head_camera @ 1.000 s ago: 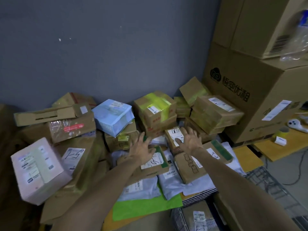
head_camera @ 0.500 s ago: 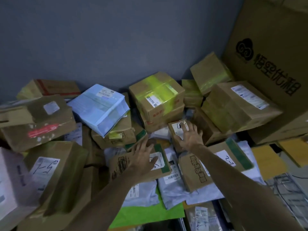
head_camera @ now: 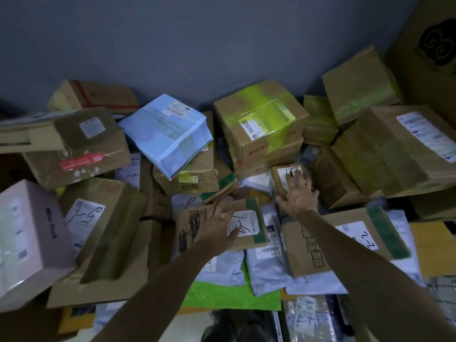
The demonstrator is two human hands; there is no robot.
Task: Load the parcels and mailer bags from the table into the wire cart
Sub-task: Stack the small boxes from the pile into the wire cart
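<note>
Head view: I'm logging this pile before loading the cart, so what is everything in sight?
Wall: one, grey, behind the pile.
Large carton: one, brown with black logo, top right.
Cardboard parcels: over a dozen, brown, heaped across the view.
Yellow-green taped box: one, brown, back centre.
Pale blue parcel: one, tilted, left of it.
Pinkish box: one, far left.
Mailer bags: several, grey, front centre, under boxes.
Green mailer: one, bright green, front centre.
Yellow envelope: one, right edge.
Left hand: spread over the flat green-taped box.
Right hand: spread on a small labelled box.
</note>
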